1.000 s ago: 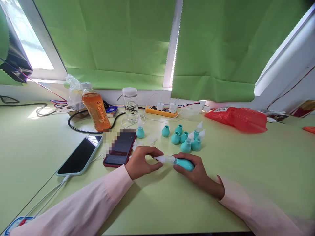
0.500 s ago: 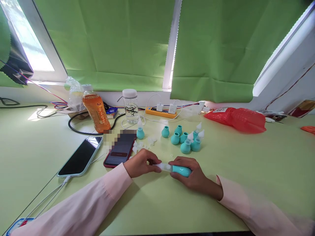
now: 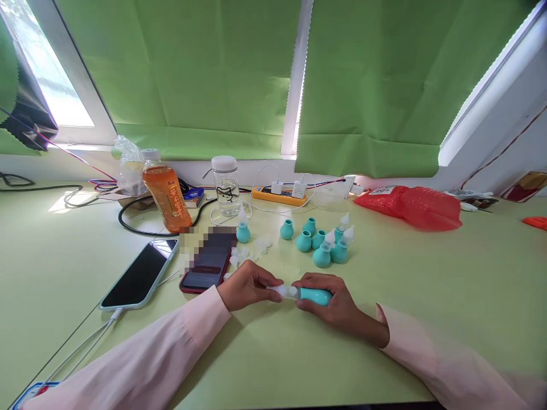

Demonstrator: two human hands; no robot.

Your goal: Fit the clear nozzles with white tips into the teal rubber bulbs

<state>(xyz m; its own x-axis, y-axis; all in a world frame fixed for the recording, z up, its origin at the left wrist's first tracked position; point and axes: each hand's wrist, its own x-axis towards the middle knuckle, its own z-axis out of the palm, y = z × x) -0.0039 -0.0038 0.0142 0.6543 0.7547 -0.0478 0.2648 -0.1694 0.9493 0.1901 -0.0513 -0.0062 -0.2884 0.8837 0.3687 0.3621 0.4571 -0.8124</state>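
My right hand (image 3: 331,299) is closed around a teal rubber bulb (image 3: 315,295), which lies on its side just above the table. A translucent nozzle tip (image 3: 286,291) points left from the bulb's mouth, and my left hand (image 3: 250,286) pinches its thin end. Whether the nozzle is fully seated cannot be made out. Beyond my hands stand several open teal bulbs (image 3: 303,241) and several with nozzles fitted, such as this bulb with nozzle (image 3: 322,255). Another bulb with a nozzle (image 3: 243,232) stands alone by the phone. Small clear plastic parts (image 3: 261,245) lie loose near it.
Two phones, one red-cased (image 3: 208,265) and one light-cased (image 3: 141,273) with a cable, lie at left. Behind them stand a tea bottle (image 3: 167,196) and a clear water bottle (image 3: 227,191). An orange power strip (image 3: 278,196) and red plastic bag (image 3: 410,208) lie at the back.
My left hand has shifted very slightly right along the nozzle, its fingers now closer together. The right hand keeps its hold on the bulb.
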